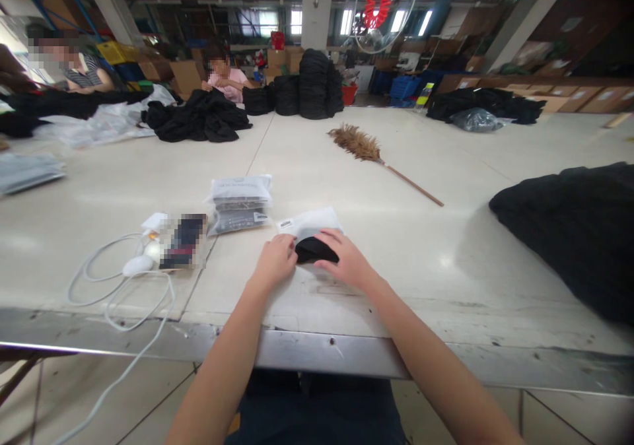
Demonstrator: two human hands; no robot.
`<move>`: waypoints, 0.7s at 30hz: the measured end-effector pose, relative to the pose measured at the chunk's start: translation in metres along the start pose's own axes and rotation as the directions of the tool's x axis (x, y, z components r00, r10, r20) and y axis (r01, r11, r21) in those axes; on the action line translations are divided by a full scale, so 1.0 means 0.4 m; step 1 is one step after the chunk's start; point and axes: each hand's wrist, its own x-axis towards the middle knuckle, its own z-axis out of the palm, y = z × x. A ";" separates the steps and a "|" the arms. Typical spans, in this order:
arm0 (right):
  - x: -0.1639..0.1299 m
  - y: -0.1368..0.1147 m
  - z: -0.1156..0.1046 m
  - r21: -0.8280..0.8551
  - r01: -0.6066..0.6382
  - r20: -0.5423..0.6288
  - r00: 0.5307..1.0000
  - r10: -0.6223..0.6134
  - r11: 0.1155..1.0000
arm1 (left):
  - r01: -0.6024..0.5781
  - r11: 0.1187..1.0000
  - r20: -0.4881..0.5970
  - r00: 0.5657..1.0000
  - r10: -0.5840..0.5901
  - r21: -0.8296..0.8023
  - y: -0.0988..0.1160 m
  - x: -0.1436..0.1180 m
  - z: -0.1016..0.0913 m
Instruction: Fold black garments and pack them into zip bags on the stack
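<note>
A folded black cloth (pixel 313 249) lies partly in the mouth of a translucent plastic bag (pixel 317 220) with a small printed label, flat on the table before me. My left hand (pixel 276 258) is closed at the bag's left edge, fingers curled beside the cloth. My right hand (pixel 347 259) grips the cloth's right side, its fingers on top and the thumb nearer me. How far the cloth reaches inside the bag is hard to see. Left of the bag, a stack of filled, packed bags (pixel 241 204) stands close by.
A phone (pixel 183 241) and a white cable (pixel 139 300) lie on the left. Beyond my hands is a feather duster (pixel 356 142). A large black fabric pile (pixel 574 227) stands at right. Across the table are black cloth stacks (pixel 314 85) and two people (pixel 230 83).
</note>
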 end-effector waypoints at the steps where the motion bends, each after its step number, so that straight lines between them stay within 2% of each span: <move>1: -0.007 0.020 -0.020 0.082 -0.021 -0.059 0.998 0.025 0.996 | 0.026 1.000 -0.002 1.000 -0.026 0.011 0.002 -0.003 -0.004; 3: -0.020 0.064 -0.053 0.176 -0.094 -0.142 0.983 0.119 0.980 | 0.044 0.999 -0.047 0.998 -0.042 0.030 0.016 -0.008 -0.011; 4: -0.025 0.087 -0.065 0.193 -0.130 -0.131 0.979 0.157 0.973 | 0.021 0.999 -0.083 0.996 -0.018 0.037 0.028 -0.010 -0.014; 6: -0.033 0.126 -0.077 0.198 -0.189 -0.025 0.980 0.198 0.962 | -0.083 0.995 -0.131 0.987 0.089 0.054 0.060 -0.012 -0.014; 8: -0.040 0.152 -0.077 0.186 -0.224 0.093 0.973 0.210 0.957 | -0.222 0.972 -0.085 0.970 0.228 0.071 0.094 -0.010 -0.007; 11: -0.047 0.163 -0.065 0.132 -0.225 0.147 0.968 0.206 0.965 | -0.362 0.930 0.078 0.931 0.356 0.064 0.125 0.005 0.014; 13: -0.048 0.158 -0.056 0.076 -0.229 0.150 0.965 0.216 0.970 | -0.394 0.918 0.128 0.914 0.386 0.048 0.129 0.020 0.027; 17: -0.043 0.147 -0.036 -0.030 -0.253 0.104 0.961 0.255 0.967 | -0.412 0.911 0.145 0.903 0.405 0.022 0.122 0.050 0.037; 21: -0.029 0.144 -0.016 -0.147 -0.185 0.080 0.977 0.198 0.972 | -0.405 0.912 0.141 0.909 0.393 0.063 0.132 0.062 0.045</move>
